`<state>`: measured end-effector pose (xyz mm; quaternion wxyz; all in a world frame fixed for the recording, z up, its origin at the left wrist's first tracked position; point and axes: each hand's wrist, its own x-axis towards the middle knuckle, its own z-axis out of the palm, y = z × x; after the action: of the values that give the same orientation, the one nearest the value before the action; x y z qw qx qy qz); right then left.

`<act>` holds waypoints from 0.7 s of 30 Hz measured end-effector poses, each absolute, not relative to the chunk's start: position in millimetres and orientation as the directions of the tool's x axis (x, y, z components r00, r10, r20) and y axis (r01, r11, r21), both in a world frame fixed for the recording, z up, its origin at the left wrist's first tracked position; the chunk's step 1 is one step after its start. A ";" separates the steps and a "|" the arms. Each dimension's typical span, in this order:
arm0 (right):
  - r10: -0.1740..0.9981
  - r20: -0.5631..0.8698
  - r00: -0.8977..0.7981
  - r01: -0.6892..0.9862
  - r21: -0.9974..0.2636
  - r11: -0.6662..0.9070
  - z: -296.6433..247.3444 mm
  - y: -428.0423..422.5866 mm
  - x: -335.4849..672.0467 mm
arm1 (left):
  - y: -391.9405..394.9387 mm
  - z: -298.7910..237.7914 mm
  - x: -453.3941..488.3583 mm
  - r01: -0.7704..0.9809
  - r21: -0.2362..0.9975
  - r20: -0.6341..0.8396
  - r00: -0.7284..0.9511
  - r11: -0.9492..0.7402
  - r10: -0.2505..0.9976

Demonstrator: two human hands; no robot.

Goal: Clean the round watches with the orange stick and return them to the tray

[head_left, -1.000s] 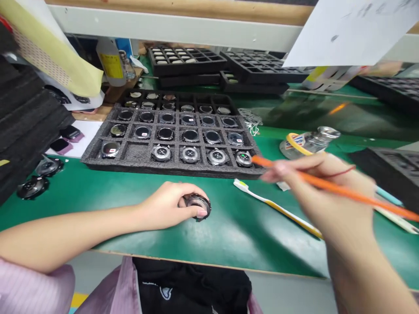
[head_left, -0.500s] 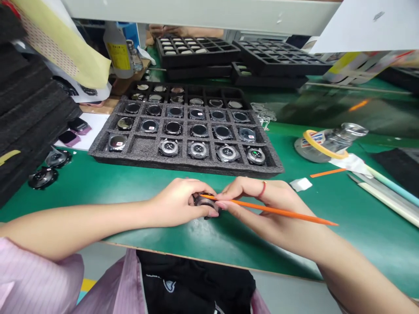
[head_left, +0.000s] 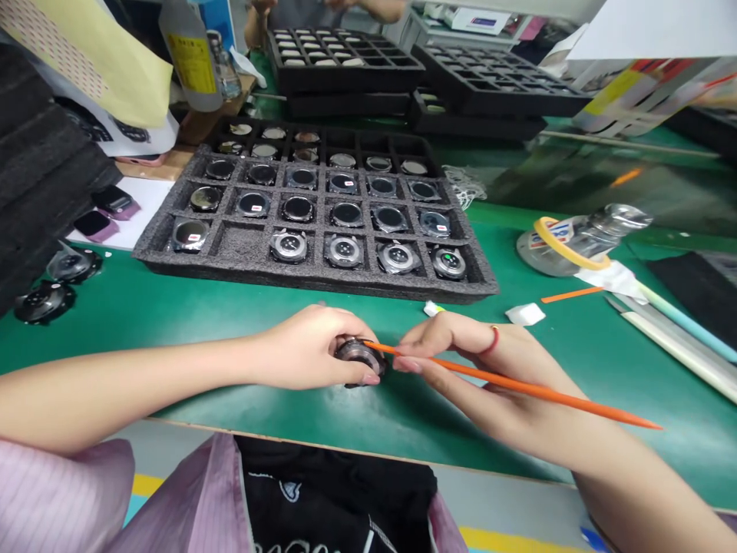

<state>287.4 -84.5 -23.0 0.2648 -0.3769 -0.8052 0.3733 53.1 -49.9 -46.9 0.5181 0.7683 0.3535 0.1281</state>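
Observation:
My left hand (head_left: 322,347) grips a round dark smartwatch case (head_left: 358,359) just above the green tabletop, fingers and thumb around its edge. Between the fingertips of my right hand (head_left: 461,357) is a thin orange pointed stick (head_left: 538,392). The stick's left tip meets the upper rim of the watch case; whether it presses into a gap there is too small to make out. Behind both hands lies a black foam tray (head_left: 242,250) with round watches in its compartments. Those in the front row mostly show their silver backs.
A glass bottle (head_left: 556,242) with a yellow ring stands right, near a white cube (head_left: 525,314), another orange stick (head_left: 573,294) and tweezers (head_left: 673,342). Loose watches (head_left: 46,301) lie left beside stacked black foam (head_left: 34,177). More trays (head_left: 345,77) stand at the back, with a person's hands beyond.
My right hand has shifted slightly right and away from the watch case, drawing the orange stick with it. The stick's tip is now nearer the case's right side. The camera view has tilted down slightly.

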 end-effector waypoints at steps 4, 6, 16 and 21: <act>0.807 0.136 -0.574 0.423 -0.795 0.435 -23.2 -82.0 290.9 | -48.5 -47.0 52.5 0.413 0.876 -0.158 0.734 -0.250 0.660; 0.812 0.140 -0.567 0.418 -0.800 0.430 -22.7 -79.4 291.0 | -47.8 -47.5 51.7 0.415 0.873 -0.159 0.737 -0.255 0.657; 0.846 0.236 -0.478 0.418 -0.786 0.455 -30.6 -94.4 282.4 | -47.4 -48.0 49.3 0.428 0.865 -0.176 0.746 -0.260 0.643; 0.864 0.340 -0.370 0.417 -0.771 0.482 -43.9 -120.0 275.6 | -50.1 -47.8 48.7 0.432 0.862 -0.178 0.749 -0.266 0.638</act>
<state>275.6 -120.0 -43.9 0.3783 -0.4144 -0.7731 0.2957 48.7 -50.1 -47.8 0.5022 0.7889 0.3389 0.1027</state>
